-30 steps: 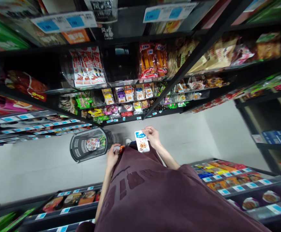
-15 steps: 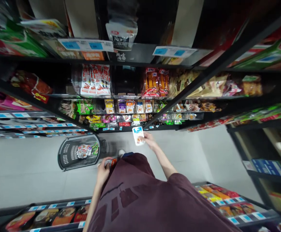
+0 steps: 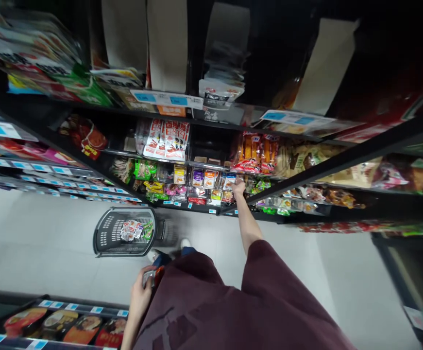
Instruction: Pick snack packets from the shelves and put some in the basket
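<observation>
My right hand (image 3: 238, 185) is stretched out to the lower snack shelf, its fingers closed at the edge of a blue-and-white snack packet (image 3: 228, 181). That packet is level with the row of small boxed packets, beside an orange-and-white one (image 3: 210, 179) and a purple one (image 3: 197, 177). Low by my left side, my left hand (image 3: 142, 287) is closed around a small silver-and-red packet (image 3: 149, 278), partly covered by the fingers and my shirt.
A grey shopping basket (image 3: 100, 238) with several snack packets (image 3: 133, 230) stands on the floor to the left. A slanted black shelf post (image 3: 306, 177) crosses just right of my right hand. Behind me is a low shelf of round packaged bowls (image 3: 60, 324).
My right hand has moved forward from above the floor to the shelf with the blue-and-white packet. My left hand has shifted down and left, still holding its packet. The view has shifted.
</observation>
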The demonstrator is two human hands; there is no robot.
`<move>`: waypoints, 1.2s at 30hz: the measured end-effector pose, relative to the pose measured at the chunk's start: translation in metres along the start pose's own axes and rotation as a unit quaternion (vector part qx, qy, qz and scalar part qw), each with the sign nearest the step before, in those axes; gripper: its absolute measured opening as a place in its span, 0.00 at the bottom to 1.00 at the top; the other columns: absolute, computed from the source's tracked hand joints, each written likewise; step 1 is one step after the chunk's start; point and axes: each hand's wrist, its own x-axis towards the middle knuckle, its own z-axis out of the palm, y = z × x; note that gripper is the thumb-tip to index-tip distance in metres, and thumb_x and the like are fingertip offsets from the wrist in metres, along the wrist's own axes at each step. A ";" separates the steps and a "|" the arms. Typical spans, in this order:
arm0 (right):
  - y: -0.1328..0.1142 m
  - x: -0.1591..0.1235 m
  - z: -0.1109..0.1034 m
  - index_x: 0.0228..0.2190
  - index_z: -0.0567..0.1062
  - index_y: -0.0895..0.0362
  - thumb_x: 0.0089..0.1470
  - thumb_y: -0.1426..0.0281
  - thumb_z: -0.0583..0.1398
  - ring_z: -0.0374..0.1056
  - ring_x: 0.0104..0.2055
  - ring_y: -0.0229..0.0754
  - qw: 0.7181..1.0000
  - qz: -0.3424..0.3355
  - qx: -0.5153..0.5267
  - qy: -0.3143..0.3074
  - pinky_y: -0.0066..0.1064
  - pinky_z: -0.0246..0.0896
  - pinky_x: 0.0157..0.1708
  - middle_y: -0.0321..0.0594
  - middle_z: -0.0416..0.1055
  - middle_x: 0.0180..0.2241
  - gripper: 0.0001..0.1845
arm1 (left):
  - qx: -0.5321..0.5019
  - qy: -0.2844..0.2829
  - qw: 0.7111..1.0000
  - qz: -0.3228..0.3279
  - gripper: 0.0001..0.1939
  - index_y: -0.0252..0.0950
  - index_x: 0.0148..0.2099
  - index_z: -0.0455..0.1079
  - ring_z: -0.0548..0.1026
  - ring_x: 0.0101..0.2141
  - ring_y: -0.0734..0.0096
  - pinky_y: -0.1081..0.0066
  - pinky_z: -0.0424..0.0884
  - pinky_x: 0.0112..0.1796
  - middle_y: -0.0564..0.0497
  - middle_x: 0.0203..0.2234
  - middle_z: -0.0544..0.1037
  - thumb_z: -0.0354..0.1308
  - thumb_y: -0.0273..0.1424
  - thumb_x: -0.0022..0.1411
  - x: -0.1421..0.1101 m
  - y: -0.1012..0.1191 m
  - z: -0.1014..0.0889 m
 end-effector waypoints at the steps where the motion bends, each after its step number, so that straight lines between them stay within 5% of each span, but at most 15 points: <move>1: -0.002 0.003 0.006 0.34 0.71 0.61 0.40 0.74 0.64 0.73 0.36 0.44 1.000 0.004 0.007 0.000 0.33 0.70 0.38 0.43 0.76 0.31 0.15 | 0.002 0.003 1.000 -0.005 0.19 0.38 0.49 0.71 0.76 0.47 0.55 0.58 0.69 0.50 0.47 0.45 0.79 0.48 0.38 0.58 -0.001 0.000 -0.001; 6: 0.001 -0.008 0.002 0.36 0.72 0.62 0.39 0.74 0.64 0.73 0.40 0.46 0.999 0.028 0.038 0.015 0.39 0.67 0.46 0.49 0.76 0.37 0.17 | 0.006 -0.021 1.000 0.014 0.18 0.38 0.48 0.71 0.75 0.49 0.56 0.59 0.68 0.51 0.47 0.46 0.78 0.48 0.37 0.59 0.007 0.009 -0.002; 11: 0.038 -0.113 -0.025 0.36 0.73 0.61 0.46 0.69 0.57 0.71 0.46 0.47 0.997 0.014 0.079 -0.021 0.41 0.65 0.50 0.51 0.75 0.42 0.13 | -0.018 -0.023 0.999 0.024 0.18 0.38 0.49 0.71 0.75 0.47 0.55 0.57 0.68 0.51 0.45 0.45 0.79 0.50 0.37 0.59 0.022 0.024 0.001; 16: 0.066 -0.266 -0.038 0.26 0.75 0.57 0.46 0.60 0.62 0.72 0.31 0.49 0.967 0.037 0.110 -0.226 0.43 0.70 0.35 0.44 0.76 0.27 0.12 | -0.165 0.029 0.985 0.039 0.16 0.36 0.47 0.69 0.75 0.49 0.57 0.59 0.68 0.52 0.43 0.49 0.77 0.56 0.34 0.56 0.037 0.055 0.012; 19: 0.052 -0.321 -0.042 0.35 0.79 0.53 0.50 0.55 0.62 0.74 0.35 0.47 0.894 0.048 0.151 -0.419 0.40 0.70 0.38 0.41 0.78 0.33 0.17 | -0.278 0.050 0.958 0.044 0.16 0.37 0.47 0.69 0.74 0.51 0.59 0.61 0.69 0.52 0.43 0.52 0.75 0.59 0.31 0.54 0.044 0.081 0.022; 22: 0.020 -0.333 -0.041 0.43 0.78 0.53 0.51 0.54 0.64 0.73 0.43 0.46 0.784 0.038 0.206 -0.584 0.39 0.67 0.47 0.41 0.78 0.41 0.22 | -0.359 0.065 0.930 0.049 0.18 0.37 0.47 0.68 0.75 0.50 0.59 0.60 0.70 0.51 0.42 0.50 0.76 0.61 0.29 0.53 0.048 0.104 0.034; 24: -0.004 -0.327 -0.035 0.42 0.78 0.55 0.48 0.54 0.66 0.73 0.39 0.45 0.753 0.035 0.237 -0.612 0.38 0.68 0.43 0.42 0.78 0.40 0.23 | -0.379 0.067 0.921 0.066 0.18 0.37 0.47 0.68 0.75 0.50 0.59 0.61 0.70 0.51 0.42 0.50 0.76 0.63 0.30 0.53 0.049 0.112 0.041; 28: -0.046 -0.306 -0.016 0.30 0.79 0.58 0.45 0.56 0.69 0.68 0.24 0.38 0.771 0.026 0.254 -0.583 0.32 0.66 0.29 0.39 0.76 0.26 0.18 | -0.363 0.077 0.925 0.075 0.25 0.35 0.54 0.68 0.76 0.47 0.60 0.64 0.71 0.48 0.42 0.49 0.77 0.64 0.35 0.55 0.042 0.113 0.044; 36: -0.069 -0.321 0.010 0.25 0.78 0.56 0.45 0.59 0.69 0.64 0.24 0.37 0.787 0.042 0.281 -0.547 0.29 0.62 0.27 0.34 0.72 0.24 0.13 | -0.402 0.050 0.914 0.038 0.41 0.36 0.66 0.59 0.77 0.43 0.60 0.66 0.74 0.44 0.42 0.48 0.77 0.68 0.33 0.51 0.015 0.094 0.031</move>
